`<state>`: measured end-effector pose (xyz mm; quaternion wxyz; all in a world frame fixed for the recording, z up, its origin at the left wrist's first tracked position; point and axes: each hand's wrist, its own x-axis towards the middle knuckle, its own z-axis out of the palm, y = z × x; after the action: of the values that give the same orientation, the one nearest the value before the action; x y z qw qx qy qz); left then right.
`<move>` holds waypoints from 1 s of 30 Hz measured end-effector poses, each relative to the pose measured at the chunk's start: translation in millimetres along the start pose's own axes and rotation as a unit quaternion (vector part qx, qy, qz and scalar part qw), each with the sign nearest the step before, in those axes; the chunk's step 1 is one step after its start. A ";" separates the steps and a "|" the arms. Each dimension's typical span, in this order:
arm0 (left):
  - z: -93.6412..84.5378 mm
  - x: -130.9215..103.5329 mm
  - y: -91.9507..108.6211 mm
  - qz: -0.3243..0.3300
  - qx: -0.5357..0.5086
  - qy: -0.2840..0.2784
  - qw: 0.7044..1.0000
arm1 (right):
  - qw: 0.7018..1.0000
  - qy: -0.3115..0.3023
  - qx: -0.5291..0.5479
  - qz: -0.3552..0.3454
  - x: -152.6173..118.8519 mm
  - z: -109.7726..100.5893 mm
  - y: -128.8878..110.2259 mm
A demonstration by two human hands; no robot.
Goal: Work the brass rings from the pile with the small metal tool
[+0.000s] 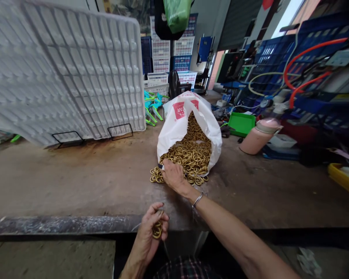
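Observation:
A white bag [170, 126] with red print lies on its side on the table, its mouth facing me. Many brass-coloured rings [189, 153] fill it, and some spill out onto the tabletop. My right hand [173, 175] is at the bag's mouth, closed round a small tool [161, 167] whose dark and white end sticks out on the left; its kind cannot be made out. Nearer to me, just over the table's front edge, my left hand [152, 226] is curled round a few brass rings [157, 231].
White ribbed plastic trays [104, 73] stand upright on the left in black wire holders [120, 131]. To the bag's right are a green tray [241, 123], a pink bottle [258, 137] and a yellow container [344, 178]. Stacked crates [161, 50] stand behind.

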<state>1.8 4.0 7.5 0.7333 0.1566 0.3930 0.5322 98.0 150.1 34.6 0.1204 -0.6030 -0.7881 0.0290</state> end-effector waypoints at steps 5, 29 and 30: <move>-8.3 3.0 1.5 -0.025 -0.048 -0.015 0.998 | 0.999 -0.032 -0.020 -0.004 6.6 5.6 3.6; -4.8 15.1 2.1 -0.037 -0.067 0.002 0.997 | 0.999 0.000 0.037 -0.009 -10.6 16.5 29.9; -4.2 15.1 1.9 -0.035 -0.061 0.002 0.998 | 0.999 0.000 0.041 -0.011 -12.4 16.0 30.3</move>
<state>-0.7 17.6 -0.1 0.7586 0.0972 0.3666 0.5297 126.0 148.1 11.4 0.1451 -0.5892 -0.7925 0.0601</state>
